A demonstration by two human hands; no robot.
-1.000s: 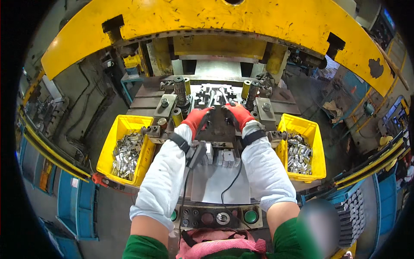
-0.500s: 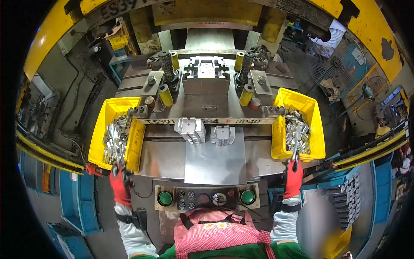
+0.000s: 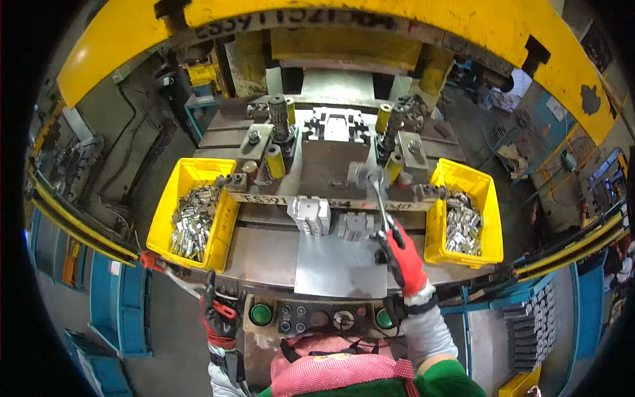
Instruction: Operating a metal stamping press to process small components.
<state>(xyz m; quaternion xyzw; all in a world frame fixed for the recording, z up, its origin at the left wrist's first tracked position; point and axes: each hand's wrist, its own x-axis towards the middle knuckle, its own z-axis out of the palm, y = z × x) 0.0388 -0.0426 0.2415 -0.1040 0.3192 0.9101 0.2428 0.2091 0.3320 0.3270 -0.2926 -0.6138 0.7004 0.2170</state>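
My right hand [image 3: 405,259], in a red and dark glove, is closed around a long grey hand tool [image 3: 381,202]. At that tool's far end is a blurred metal part [image 3: 358,175], over the die's front edge. My left hand [image 3: 221,316], gloved alike, is closed on a silver hand tool [image 3: 186,284] with a red handle; its exact kind is unclear. That tool points toward the left yellow bin [image 3: 227,239]. Two stacks of silver metal parts, a left stack [image 3: 309,213] and a right stack [image 3: 356,226], stand by a bare metal sheet [image 3: 340,268].
A yellow bin [image 3: 493,212] of small metal pieces stands at right; the left one holds similar pieces. Before me is a control box with green buttons [image 3: 261,315]. The press die [image 3: 334,159] has upright posts around it, under a yellow frame [image 3: 575,73].
My right hand has moved left from the right bin to before the die, its tool now with a metal part. My left hand has drawn back from the left bin toward me. The view has shifted.
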